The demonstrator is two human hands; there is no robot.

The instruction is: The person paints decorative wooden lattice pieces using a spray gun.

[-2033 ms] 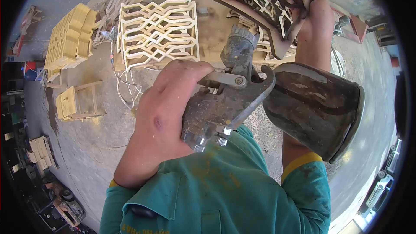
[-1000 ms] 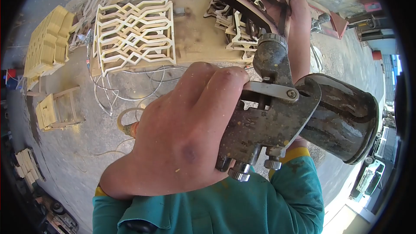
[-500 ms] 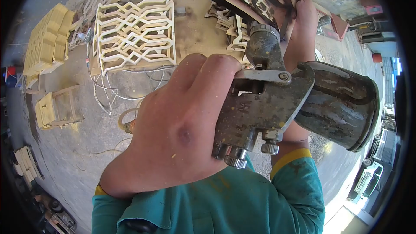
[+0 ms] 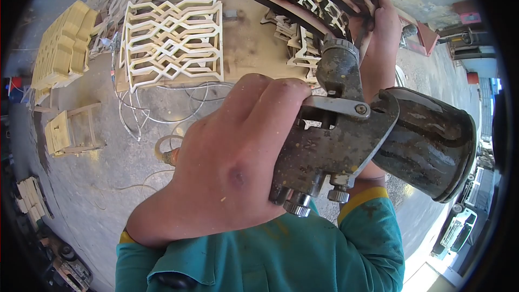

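Observation:
My left hand [image 4: 227, 167] is wrapped around a worn, paint-specked spray gun [image 4: 319, 154], close to the camera. A dark, stained paint cup [image 4: 427, 143] is attached to the gun and tilts toward the right. Two knurled knobs stick out below the gun body. Farther off, my right hand [image 4: 385, 30] is closed on the edge of a wooden lattice panel [image 4: 294, 11], raised at the top of the view. Dark brown paint covers the panel's edges, with paler wood between. The gun's head overlaps the right forearm in view, and the left fingertips are hidden.
An unpainted lattice panel [image 4: 173, 46] lies on a brown-stained board [image 4: 243, 38], beside smaller cut pieces [image 4: 303, 54]. Stacked yellowish panels [image 4: 62, 48] stand left, near a small wooden frame [image 4: 73, 130]. A hose [image 4: 138, 119] loops over the concrete floor. Parked vehicles [image 4: 459, 227] show at right.
The spray gun and my left hand sit slightly lower and farther right in view. The held panel has also shifted right and down, showing more of its top part. Both grips stay the same.

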